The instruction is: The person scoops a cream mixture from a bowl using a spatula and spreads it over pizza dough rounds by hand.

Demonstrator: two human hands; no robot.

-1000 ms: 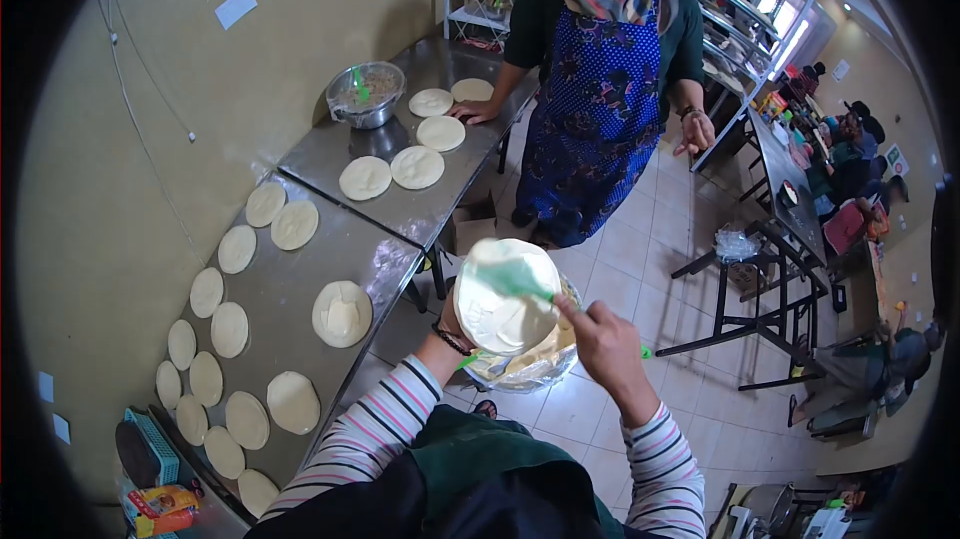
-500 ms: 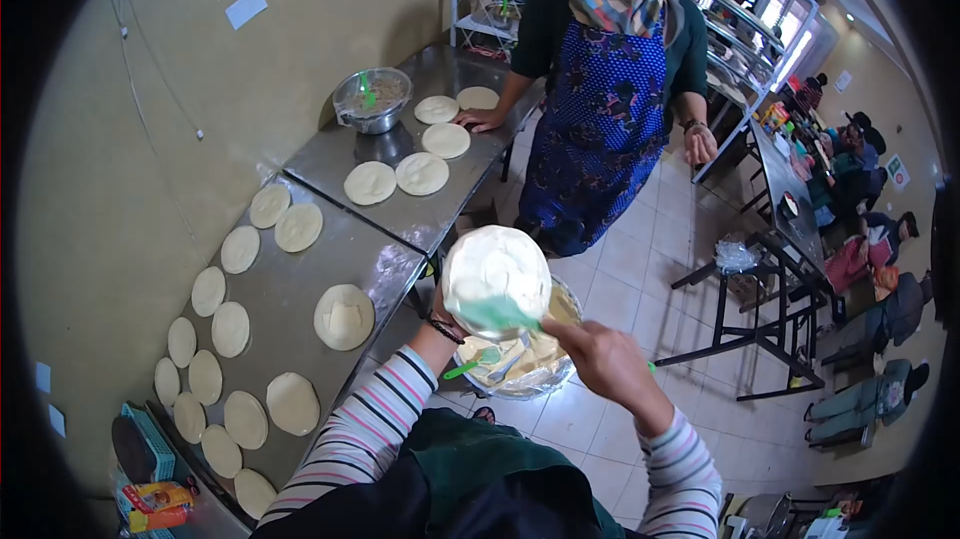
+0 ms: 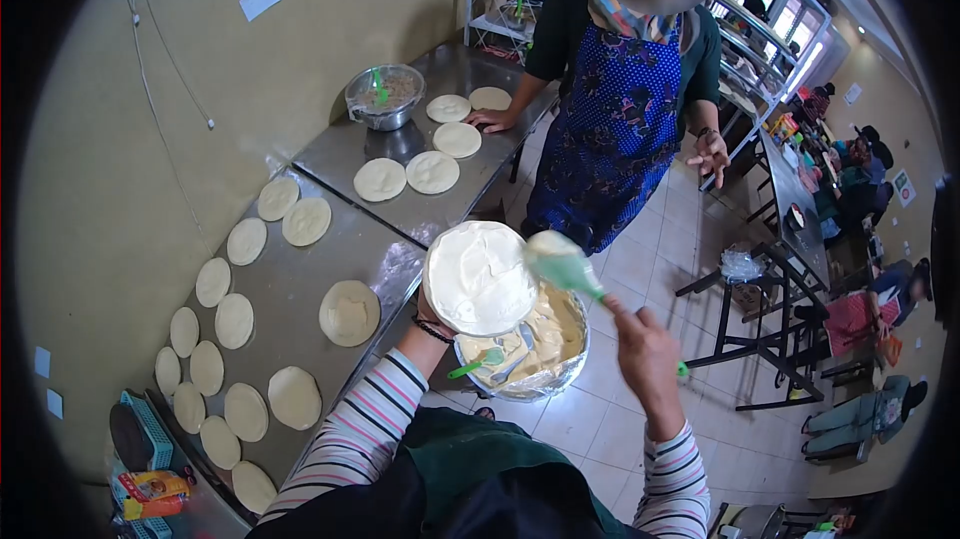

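Note:
My left hand (image 3: 427, 313) supports a round pale disc (image 3: 478, 281) from below, its top spread with white cream; most of the fingers are hidden under it. A green spatula (image 3: 568, 271) is gripped by the handle in my right hand (image 3: 648, 354). Cream sits on its blurred blade, just off the disc's right edge. Under both hands stands a large plastic-lined tub (image 3: 562, 379) of pale yellow cream. Another green-handled utensil (image 3: 468, 369) and a grey one rest inside it.
Several flat pale rounds (image 3: 235, 321) lie on the metal table (image 3: 300, 339) to my left. A steel bowl (image 3: 388, 111) with a green utensil stands at the back. Across from me is a person in a blue apron (image 3: 620, 119). A black-legged stool (image 3: 770, 314) stands to the right.
The spatula has moved right, from over the disc to beyond its edge, with cream on the blade. The disc has shifted left and down. The other person's free hand has risen, fingers spreading.

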